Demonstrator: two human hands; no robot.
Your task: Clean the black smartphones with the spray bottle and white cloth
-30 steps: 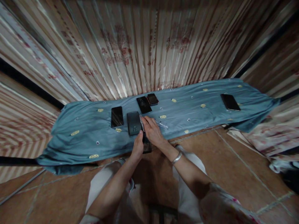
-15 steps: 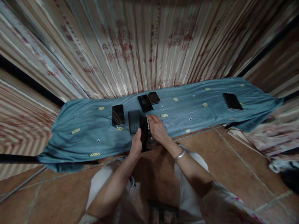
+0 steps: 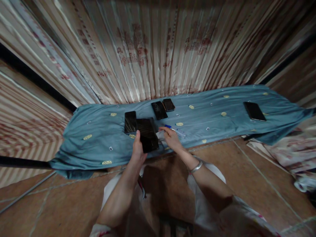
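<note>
Black phone (image 3: 147,139) sits in your left hand (image 3: 137,149), held above the near edge of the blue-grey cloth (image 3: 93,144). It lies nearly flat, glossy face up, long axis running from you toward the curtain (image 3: 148,49) with a slight lean to the left; which end is its top cannot be told. Half a second ago you held it on edge, showing only a thin dark side; now the broad face is turned up to the camera and covers most of the phone that lay behind it. Your left hand is closed on its near-left corner, thumb on top, forearm reaching straight forward. Your right hand (image 3: 172,138) has drawn off to the right of the phone, fingers loosely curled on a small pale piece (image 3: 160,135) on the cloth; whether it grips this cannot be told. A bangle (image 3: 196,167) circles that wrist. A blue-capped pen (image 3: 175,129) lies just beyond the right fingers. Another phone (image 3: 130,121) lies just left of the held one.
</note>
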